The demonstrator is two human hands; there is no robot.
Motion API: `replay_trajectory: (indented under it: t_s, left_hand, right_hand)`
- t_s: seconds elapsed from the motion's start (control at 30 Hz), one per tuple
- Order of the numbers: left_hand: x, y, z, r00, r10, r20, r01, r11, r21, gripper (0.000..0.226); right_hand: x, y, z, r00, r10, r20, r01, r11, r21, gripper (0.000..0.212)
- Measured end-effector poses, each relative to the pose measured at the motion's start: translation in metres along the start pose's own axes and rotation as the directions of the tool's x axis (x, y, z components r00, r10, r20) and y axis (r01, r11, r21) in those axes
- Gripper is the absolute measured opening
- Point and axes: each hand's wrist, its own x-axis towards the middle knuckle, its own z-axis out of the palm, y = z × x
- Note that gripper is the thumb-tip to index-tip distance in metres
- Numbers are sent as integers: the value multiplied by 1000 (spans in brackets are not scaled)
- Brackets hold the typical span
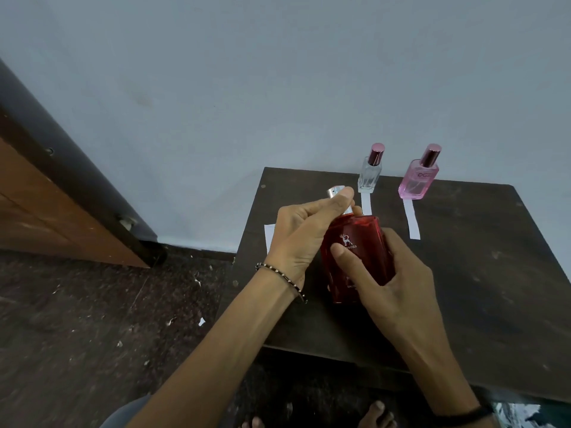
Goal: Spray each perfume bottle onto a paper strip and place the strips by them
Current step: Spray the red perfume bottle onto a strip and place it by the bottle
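A pale blue-grey wall (278, 72) fills the upper part of the view, and below it on the left is a dark speckled floor (77, 319). A brown wooden panel (46, 217) with a dark edge leans in from the left side. A dark table (479, 288) stands against the wall.

Over the near part of the table, the right hand (398, 282) grips the red perfume bottle (361, 242) round its body, with the thumb across the printed front and the fingers behind the right side. The left hand (302, 239) pinches the silver cap (335, 191) at the top of this bottle, between thumb and fingers (if the cap sits fully on the neck, I cannot tell).

At the far edge of the table the pink bottle (417, 180) stands upright. Just to its left stands the smaller clear bottle (369, 174), and both have their caps on. One white paper strip (412, 222) lies in front of the pink bottle, and a shorter-looking strip (366, 202) lies in front of the clear one. A third piece of white paper (269, 237) lies at the left edge of the table, partly hidden behind the left hand. A beaded bracelet (281, 274) is on the left wrist.
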Motion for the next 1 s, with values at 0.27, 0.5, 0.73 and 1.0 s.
replay_trajectory:
  t_s: [0.27,0.5,0.73,1.0]
  left_hand:
    - [0,2,8,989,133,-70,-131,991,39,31]
    - [9,26,-8,995,79,-53,-87,982,-167,23]
    - [16,26,-23,997,-5,-73,-4,992,-129,21]
    - [18,19,-25,997,-79,-18,77,994,-77,31]
  right_hand:
    - [-1,-6,-1,996,-70,-48,63,990,-129,65]
    - [-5,-15,-22,948,130,289,-283,757,589,30]
    - [-6,-9,-16,909,131,396,-373,680,631,45]
    - [-3,-5,-16,847,5,531,-523,178,833,44]
